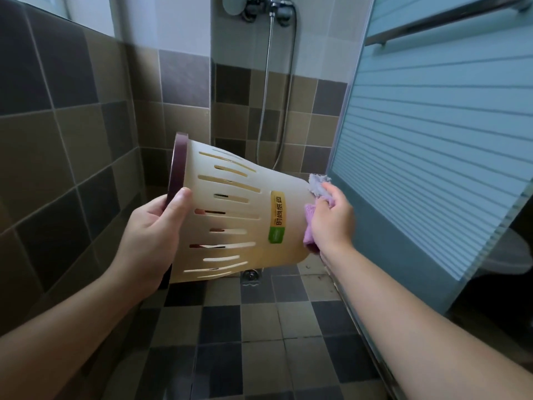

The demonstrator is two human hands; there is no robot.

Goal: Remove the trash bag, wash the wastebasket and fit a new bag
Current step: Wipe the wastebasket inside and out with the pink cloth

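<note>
The left hand (157, 226) grips the wastebasket (233, 215) at its dark rim (177, 171), thumb curled over the slotted side. The right hand (331, 217) clutches a purple cloth (313, 210) and presses it against the basket's base. The basket is held in the air on its side, rim to the left, base to the right, with a yellow-green label (277, 219) near the base. Below it lies a checkered tile floor (259, 342) with a drain (251, 275). A shower hose (268, 82) hangs on the far wall, and a frosted door (432, 140) stands to the right.
</note>
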